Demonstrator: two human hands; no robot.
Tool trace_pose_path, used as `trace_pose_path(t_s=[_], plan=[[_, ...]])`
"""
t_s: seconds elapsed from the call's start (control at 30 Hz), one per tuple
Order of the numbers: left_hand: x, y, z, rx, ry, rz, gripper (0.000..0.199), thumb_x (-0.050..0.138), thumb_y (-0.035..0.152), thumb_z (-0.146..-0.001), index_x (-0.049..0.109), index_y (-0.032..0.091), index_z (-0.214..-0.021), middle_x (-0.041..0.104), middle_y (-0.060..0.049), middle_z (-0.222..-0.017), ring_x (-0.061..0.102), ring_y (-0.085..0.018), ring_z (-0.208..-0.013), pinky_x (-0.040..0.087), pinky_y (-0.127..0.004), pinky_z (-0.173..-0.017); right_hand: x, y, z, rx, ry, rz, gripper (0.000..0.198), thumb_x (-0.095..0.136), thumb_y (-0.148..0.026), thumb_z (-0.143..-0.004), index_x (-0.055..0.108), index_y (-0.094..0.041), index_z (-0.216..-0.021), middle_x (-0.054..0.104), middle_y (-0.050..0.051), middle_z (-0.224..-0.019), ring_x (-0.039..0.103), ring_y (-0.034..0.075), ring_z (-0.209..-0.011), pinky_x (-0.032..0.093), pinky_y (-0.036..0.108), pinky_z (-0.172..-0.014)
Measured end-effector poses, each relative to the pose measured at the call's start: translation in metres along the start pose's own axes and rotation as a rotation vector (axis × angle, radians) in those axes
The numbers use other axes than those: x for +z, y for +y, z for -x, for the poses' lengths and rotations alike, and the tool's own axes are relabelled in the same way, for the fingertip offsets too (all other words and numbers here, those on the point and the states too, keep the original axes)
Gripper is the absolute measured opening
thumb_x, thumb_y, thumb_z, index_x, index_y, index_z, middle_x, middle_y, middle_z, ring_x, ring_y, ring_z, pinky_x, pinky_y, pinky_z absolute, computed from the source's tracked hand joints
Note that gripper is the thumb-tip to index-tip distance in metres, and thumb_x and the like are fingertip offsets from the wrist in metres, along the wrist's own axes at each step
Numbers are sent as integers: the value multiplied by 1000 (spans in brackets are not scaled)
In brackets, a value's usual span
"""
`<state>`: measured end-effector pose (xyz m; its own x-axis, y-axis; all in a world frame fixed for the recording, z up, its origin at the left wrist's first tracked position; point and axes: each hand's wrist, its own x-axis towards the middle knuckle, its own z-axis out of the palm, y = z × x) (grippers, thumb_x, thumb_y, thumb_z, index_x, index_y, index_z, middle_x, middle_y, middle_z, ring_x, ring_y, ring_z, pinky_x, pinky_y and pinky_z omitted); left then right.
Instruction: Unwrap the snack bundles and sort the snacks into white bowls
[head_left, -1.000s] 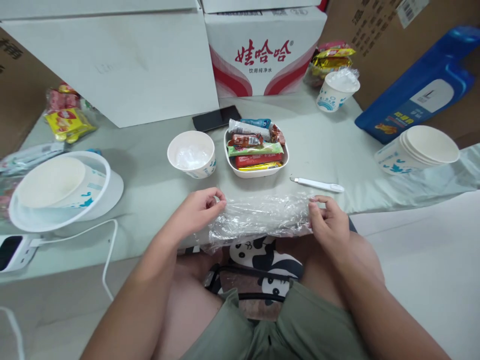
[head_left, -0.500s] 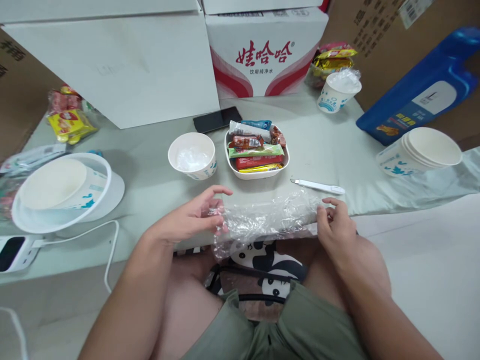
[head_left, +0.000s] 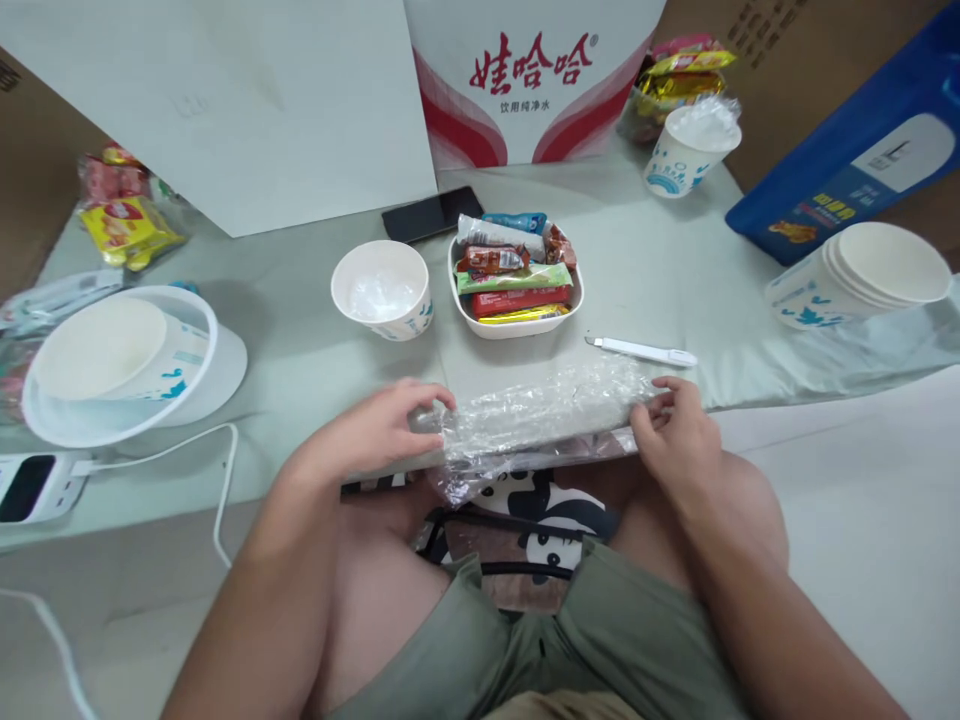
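Observation:
A crinkled sheet of clear plastic film (head_left: pixel 547 405) lies stretched along the front edge of the table, part of it hanging over the edge. My left hand (head_left: pixel 386 425) has its thumb and curled fingers around the film's left end. At the right end, my right hand (head_left: pixel 675 420) pinches the film between thumb and fingers. Just beyond the film lies a white utility knife (head_left: pixel 645 352), its blade end to the left. Behind it stand a white bowl (head_left: pixel 517 325) of wrapped snacks and a paper cup (head_left: pixel 401 325) with clear plastic inside.
A black phone (head_left: pixel 431 214) lies before the white cartons (head_left: pixel 540 130). On the left are a white tub (head_left: pixel 225 365) holding a paper cup, and a power strip with a cable (head_left: pixel 225 500). Stacked paper cups (head_left: pixel 806 290) and a blue bottle (head_left: pixel 832 170) are on the right.
The camera view has tilted slightly downward. The film looks flatter and straighter on the table edge, and my left fingers have closed in more around its left end.

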<state>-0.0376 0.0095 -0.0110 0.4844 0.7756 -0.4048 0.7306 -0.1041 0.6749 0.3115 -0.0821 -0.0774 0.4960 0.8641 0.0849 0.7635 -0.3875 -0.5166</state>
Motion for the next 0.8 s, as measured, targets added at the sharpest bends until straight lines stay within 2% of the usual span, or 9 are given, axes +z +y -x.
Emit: trace_pose_path(t_s=[0.13,0.17,0.23,0.3,0.33,0.4,0.5,0.67,0.8], plan=[[22,25,4,167,695,-225,26,72,34,-78,73,21,-100,61,-7,-98,60,-18,-75,53,-33,-71,2,2,1,-111,113,75,36,57,-39,-83,59,-25,-116,59,8,-98,57,26,-84,43,39,-73],[32,36,5,310,708,-242,21,69,33,-82,72,20,-99,63,-8,-99,63,-20,-82,54,-33,-75,3,1,0,-126,120,78,35,58,-38,-83,59,-25,-116,58,7,-97,56,25,-84,43,38,-72],[59,57,5,588,472,-318,21,65,38,-88,70,20,-97,69,-8,-97,66,-23,-90,55,-37,-82,4,0,-2,-158,116,62,34,57,-36,-84,59,-25,-116,57,7,-95,55,24,-82,43,37,-70],[86,72,1,604,291,-440,42,70,45,-85,69,16,-116,71,-14,-121,62,-34,-122,51,-47,-102,5,-3,-4,-173,91,49,34,56,-34,-83,59,-24,-116,57,7,-96,55,24,-84,43,37,-70],[98,76,-2,523,253,-516,57,74,42,-83,63,14,-131,65,-17,-138,52,-40,-137,45,-53,-112,5,-4,-5,-164,77,51,34,55,-33,-83,59,-24,-116,58,7,-97,55,24,-84,43,37,-69],[115,77,-11,318,216,-640,70,71,24,-84,50,14,-150,49,-17,-158,39,-43,-149,35,-59,-121,5,-7,-7,-133,51,66,36,55,-33,-82,58,-24,-117,59,7,-100,56,24,-85,44,38,-70],[126,71,-21,205,219,-710,70,52,7,-89,40,16,-158,37,-14,-167,32,-41,-155,33,-59,-123,2,-10,-8,-117,30,46,37,55,-35,-82,58,-24,-117,60,7,-102,56,24,-85,45,39,-72],[121,68,-22,246,233,-598,61,46,14,-94,46,11,-154,37,-17,-167,29,-45,-155,28,-65,-123,-4,-6,-13,-68,92,-230,25,54,-31,-82,57,-24,-106,56,3,-92,52,18,-75,45,40,-76],[103,62,-18,419,240,-183,55,44,17,-93,58,14,-146,46,-15,-162,35,-39,-154,25,-64,-126,-11,2,-24,111,163,-727,18,52,-28,-77,53,-26,-95,48,-1,-82,48,15,-65,41,31,-60]])
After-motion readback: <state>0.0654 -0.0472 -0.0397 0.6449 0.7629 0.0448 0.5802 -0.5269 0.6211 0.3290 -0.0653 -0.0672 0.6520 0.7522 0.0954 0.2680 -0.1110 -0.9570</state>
